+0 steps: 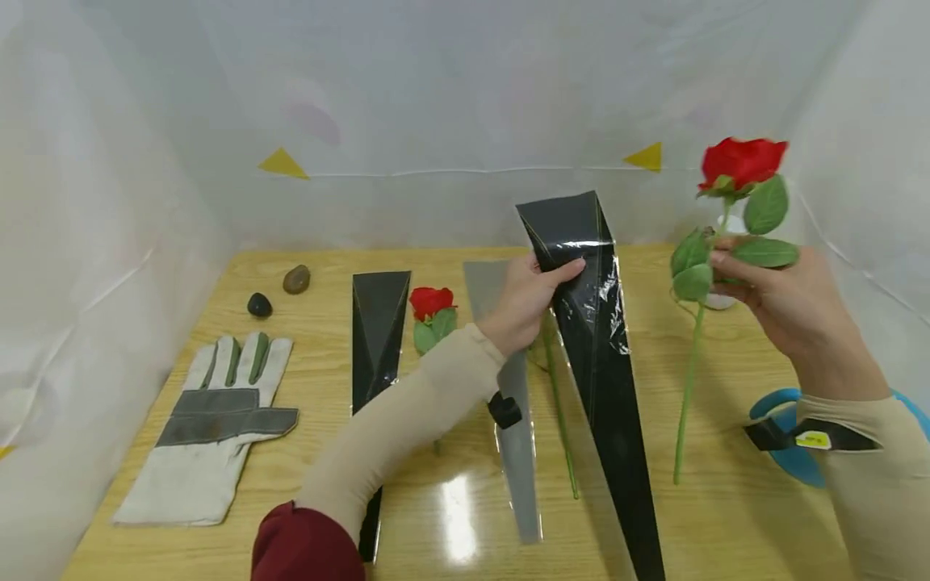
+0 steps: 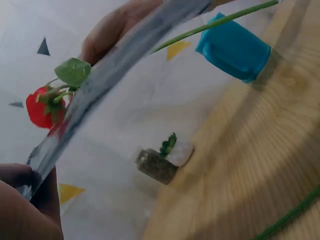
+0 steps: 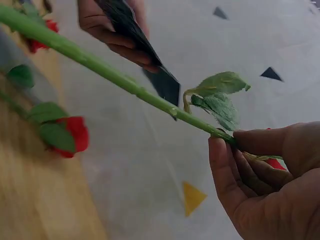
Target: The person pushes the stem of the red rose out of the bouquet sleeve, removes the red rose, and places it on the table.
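My left hand [image 1: 519,305] grips a long, tapering black flower sleeve [image 1: 603,363] with clear edges near its wide top, thumb on the front. To its right, my right hand [image 1: 792,311] pinches the upper green stem of a red rose [image 1: 743,161] held upright, apart from the sleeve. The right wrist view shows thumb and fingertips on that stem [image 3: 135,89]. Another black sleeve [image 1: 379,339] and a grey sleeve [image 1: 519,460] lie on the table. Between them lies a second rose [image 1: 432,303], partly covered by my left forearm. Another rose stem [image 1: 563,428] lies beside the held sleeve, its bloom hidden in the head view.
A work glove [image 1: 207,452] lies at the left, below a black stone [image 1: 259,305] and a brown stone [image 1: 296,279]. Behind my right wrist is a blue mug [image 1: 788,464]. In the left wrist view, a jar [image 2: 156,166] stands beside a small white pot [image 2: 181,154] with a plant.
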Action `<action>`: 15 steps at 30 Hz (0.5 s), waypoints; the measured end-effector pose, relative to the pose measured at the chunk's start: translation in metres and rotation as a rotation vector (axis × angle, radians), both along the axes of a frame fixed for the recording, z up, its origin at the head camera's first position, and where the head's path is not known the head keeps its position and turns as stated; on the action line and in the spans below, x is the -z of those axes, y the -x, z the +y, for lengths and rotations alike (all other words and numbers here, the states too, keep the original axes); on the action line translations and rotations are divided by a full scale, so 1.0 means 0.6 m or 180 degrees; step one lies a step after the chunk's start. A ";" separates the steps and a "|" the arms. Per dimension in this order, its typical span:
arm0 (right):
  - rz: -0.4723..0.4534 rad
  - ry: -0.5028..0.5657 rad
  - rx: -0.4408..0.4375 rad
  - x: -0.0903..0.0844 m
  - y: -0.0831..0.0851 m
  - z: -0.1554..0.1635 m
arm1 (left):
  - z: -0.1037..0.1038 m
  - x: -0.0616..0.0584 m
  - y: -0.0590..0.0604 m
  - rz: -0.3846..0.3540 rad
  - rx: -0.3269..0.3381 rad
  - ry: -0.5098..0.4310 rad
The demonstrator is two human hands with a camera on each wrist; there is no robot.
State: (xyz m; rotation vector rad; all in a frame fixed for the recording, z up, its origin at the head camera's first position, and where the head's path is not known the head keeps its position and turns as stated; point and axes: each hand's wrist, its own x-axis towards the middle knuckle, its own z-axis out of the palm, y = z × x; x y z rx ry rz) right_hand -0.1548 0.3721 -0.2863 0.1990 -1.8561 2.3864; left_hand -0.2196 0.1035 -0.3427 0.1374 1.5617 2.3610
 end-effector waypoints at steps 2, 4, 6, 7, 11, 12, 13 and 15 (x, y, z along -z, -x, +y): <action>-0.0205 -0.0603 0.0014 0.030 0.014 0.002 | 0.028 0.021 0.007 -0.0097 -0.0053 0.0305; -0.0383 -0.1230 0.0105 0.060 0.027 0.007 | 0.049 0.043 0.006 -0.0183 0.0061 0.0609; -0.0543 -0.1799 0.0197 0.087 0.040 0.015 | 0.068 0.061 0.005 -0.0291 0.0181 0.0820; -0.0590 -0.2104 0.0230 0.100 0.047 0.018 | 0.075 0.069 0.006 -0.0334 0.0234 0.0903; -0.0738 -0.3093 0.0320 0.136 0.066 0.030 | 0.100 0.094 0.017 -0.0417 0.0414 0.0863; -0.0758 -0.3241 0.0331 0.144 0.068 0.033 | 0.105 0.099 0.020 -0.0426 0.0462 0.0925; -0.0776 -0.3392 0.0328 0.150 0.069 0.036 | 0.110 0.104 0.023 -0.0425 0.0508 0.0995; -0.0778 -0.3602 0.0320 0.159 0.068 0.041 | 0.118 0.111 0.026 -0.0421 0.0608 0.1174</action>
